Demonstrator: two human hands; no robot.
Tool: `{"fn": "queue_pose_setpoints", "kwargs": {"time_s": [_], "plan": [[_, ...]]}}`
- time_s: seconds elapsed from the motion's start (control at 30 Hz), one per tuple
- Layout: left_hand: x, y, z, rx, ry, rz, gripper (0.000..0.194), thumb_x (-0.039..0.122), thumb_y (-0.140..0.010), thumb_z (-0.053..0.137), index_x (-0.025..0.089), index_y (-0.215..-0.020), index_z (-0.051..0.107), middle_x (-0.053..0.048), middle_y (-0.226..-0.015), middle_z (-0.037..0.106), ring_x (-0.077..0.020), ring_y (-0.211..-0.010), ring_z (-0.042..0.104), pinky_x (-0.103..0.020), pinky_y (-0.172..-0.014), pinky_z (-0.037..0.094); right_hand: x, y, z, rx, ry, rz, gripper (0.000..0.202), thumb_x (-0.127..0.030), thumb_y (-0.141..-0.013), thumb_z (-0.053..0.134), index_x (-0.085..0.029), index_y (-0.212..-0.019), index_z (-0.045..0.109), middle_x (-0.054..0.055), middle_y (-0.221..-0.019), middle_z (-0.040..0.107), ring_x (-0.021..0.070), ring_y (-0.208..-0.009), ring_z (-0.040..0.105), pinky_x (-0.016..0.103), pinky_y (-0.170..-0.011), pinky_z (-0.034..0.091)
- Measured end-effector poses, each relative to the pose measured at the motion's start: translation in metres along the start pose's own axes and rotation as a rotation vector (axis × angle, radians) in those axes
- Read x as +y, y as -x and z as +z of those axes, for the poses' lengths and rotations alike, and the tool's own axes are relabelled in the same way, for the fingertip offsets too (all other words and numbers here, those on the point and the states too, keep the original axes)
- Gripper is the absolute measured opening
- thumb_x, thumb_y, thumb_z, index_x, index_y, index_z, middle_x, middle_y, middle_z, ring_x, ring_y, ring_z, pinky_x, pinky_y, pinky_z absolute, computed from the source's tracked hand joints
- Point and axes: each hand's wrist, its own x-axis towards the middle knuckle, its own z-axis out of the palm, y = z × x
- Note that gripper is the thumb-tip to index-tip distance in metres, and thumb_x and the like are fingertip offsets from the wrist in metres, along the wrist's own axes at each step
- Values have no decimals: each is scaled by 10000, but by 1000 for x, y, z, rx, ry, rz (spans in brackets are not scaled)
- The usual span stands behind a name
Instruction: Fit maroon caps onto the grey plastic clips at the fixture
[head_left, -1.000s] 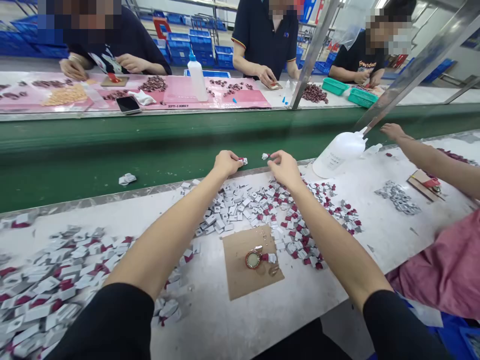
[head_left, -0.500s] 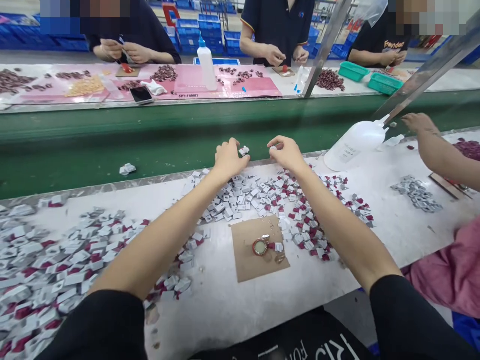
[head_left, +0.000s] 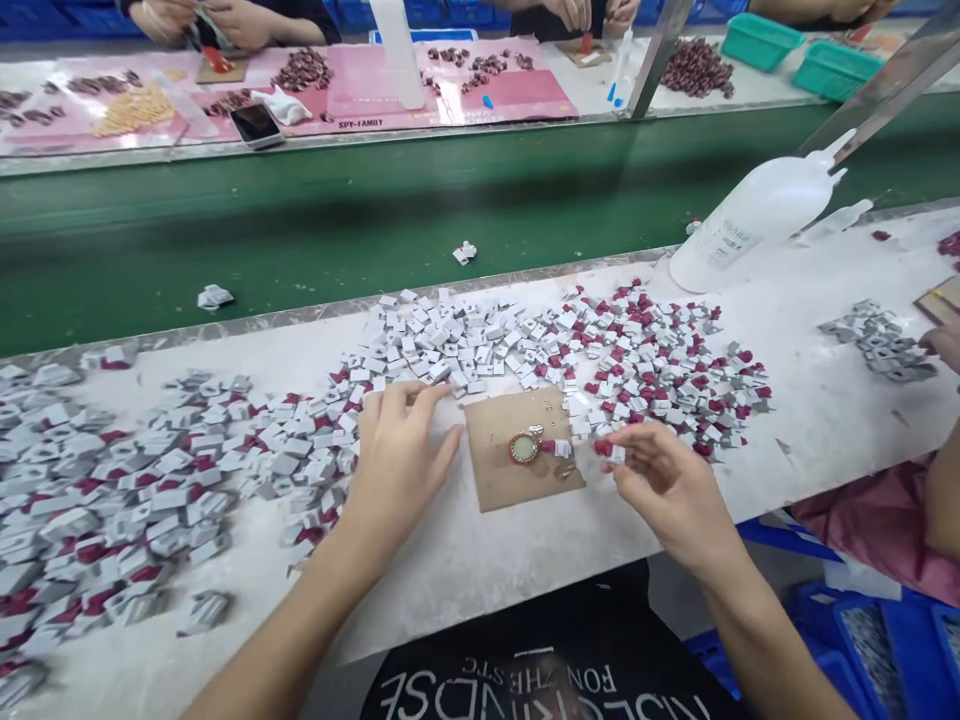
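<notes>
My right hand (head_left: 667,485) pinches a small grey-and-dark-red plastic piece (head_left: 613,453) between thumb and fingertips, just right of a brown cardboard square (head_left: 502,488). On that square lie a small round cup (head_left: 523,449) with an orange rim and pale contents, a grey-and-red piece (head_left: 557,449) beside it, and tiny shiny bits. My left hand (head_left: 401,455) hovers or rests at the card's left side, thumb and fingers apart, with nothing seen in it. Its fingertips reach the edge of a heap of grey and dark red pieces (head_left: 450,340).
Another heap of such pieces (head_left: 135,500) spreads over the left of the table. A large white squeeze bottle (head_left: 750,225) leans at the back right. Beyond runs a green belt (head_left: 337,230) carrying a few white pieces. Co-workers' hands (head_left: 225,20) are busy across it; another person sits at right.
Both hands have come back from the belt's edge to either side of the cardboard. A white piece that was by my left fingers now lies on the belt. The view has tilted down.
</notes>
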Motion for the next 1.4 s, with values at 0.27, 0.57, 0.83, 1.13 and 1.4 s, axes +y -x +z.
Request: {"fn": "queue_pose_setpoints", "kwargs": {"time_s": [0.27,0.57,0.83,1.13,1.4], "plan": [[11,-19,23,7,-187,-15,306,174,-1101,617,138,-1346,795,-211,-1228,705,-403,-1114,628,-542,-980,576,8,18,14,23,-209,135,197,-393,-999,850,-281,-1157,889,76,-991,877,244,-890,850,352,-796,716],[-2,-30,16,-49,-103,43,214,179,-1095,605,139,-1234,762,-190,-1209,714,-376,-1095,688,-494,-964,597,6,8,17,24,-435,182,231,-385,-854,1017,-302,-1033,895,72,-1182,891,235,-956,858,343,-819,732],[-7,-20,14,-110,34,52,205,272,-1110,584,178,-1219,730,-151,-1180,656,-329,-1026,706,-459,-878,625,8,6,19,-27,-411,168,211,-401,-900,990,-306,-1067,903,57,-1051,894,252,-1003,876,375,-899,741],[14,12,10,-169,444,-88,101,254,-1091,672,226,-1153,746,-55,-1072,737,-213,-828,721,-378,-802,630,-6,7,38,16,-206,-86,120,-235,-1018,821,-326,-1044,896,48,-1088,829,240,-1087,813,413,-980,699],[13,25,12,-204,470,-56,215,134,-1066,639,206,-1235,752,-74,-1174,727,-188,-877,733,-359,-862,648,-12,3,54,15,-40,-163,164,-193,-1049,765,-314,-1037,875,55,-1093,872,274,-1094,826,459,-975,669]]}}
